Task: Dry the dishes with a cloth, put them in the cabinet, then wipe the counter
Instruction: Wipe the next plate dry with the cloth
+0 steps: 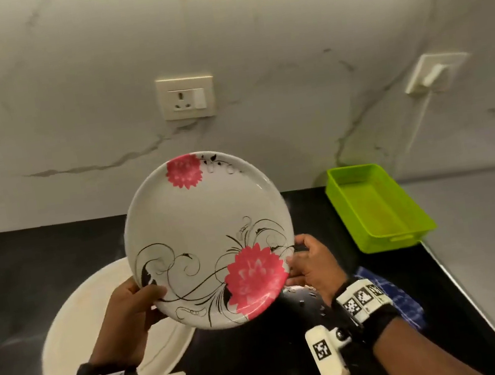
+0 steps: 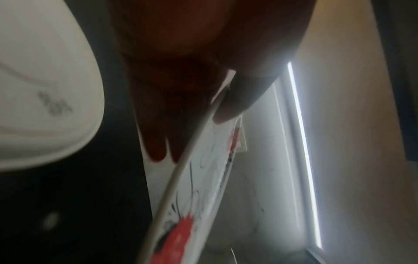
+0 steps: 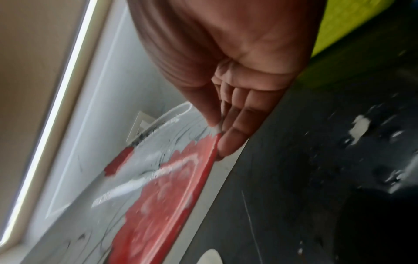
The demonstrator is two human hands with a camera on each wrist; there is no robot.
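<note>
A white plate (image 1: 207, 224) printed with red flowers and black swirls is held up, tilted toward me, above the black counter (image 1: 15, 283). My left hand (image 1: 135, 301) grips its lower left rim, thumb on the face and fingers behind, as the left wrist view shows along the plate edge (image 2: 192, 160). My right hand (image 1: 305, 260) pinches the lower right rim by the big red flower (image 3: 172, 187), thumb in front and fingers behind. A blue checked cloth (image 1: 394, 293) lies on the counter behind my right wrist.
A large cream plate (image 1: 79, 331) lies on the counter under my left hand. A dark perforated item (image 1: 304, 303) sits below the held plate. A green plastic tray (image 1: 372, 204) stands at the back right. Sockets (image 1: 186, 97) are on the marble wall.
</note>
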